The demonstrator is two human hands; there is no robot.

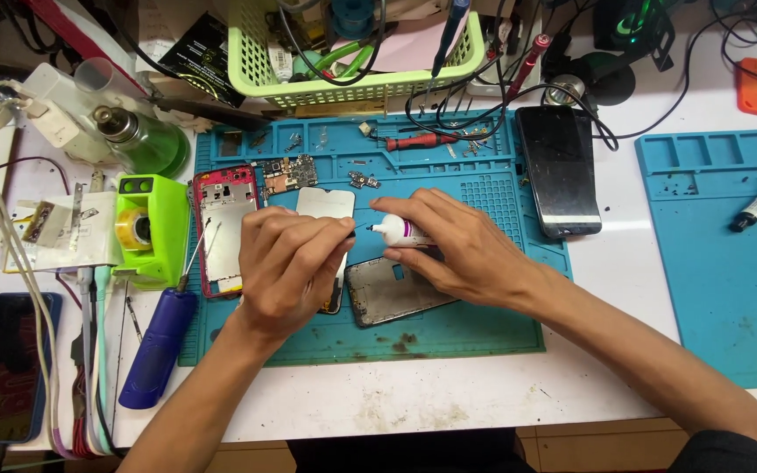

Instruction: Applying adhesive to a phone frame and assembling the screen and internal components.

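right hand (457,245): we clamp a white glue tube (400,231)
left hand (291,263): fingers pinched together at its nozzle
under both: phone frame (392,293)

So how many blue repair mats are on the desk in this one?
2. One blue mat lies under both hands, the left hand and the right hand working over it. A second blue mat lies at the right edge, partly cut off by the frame.
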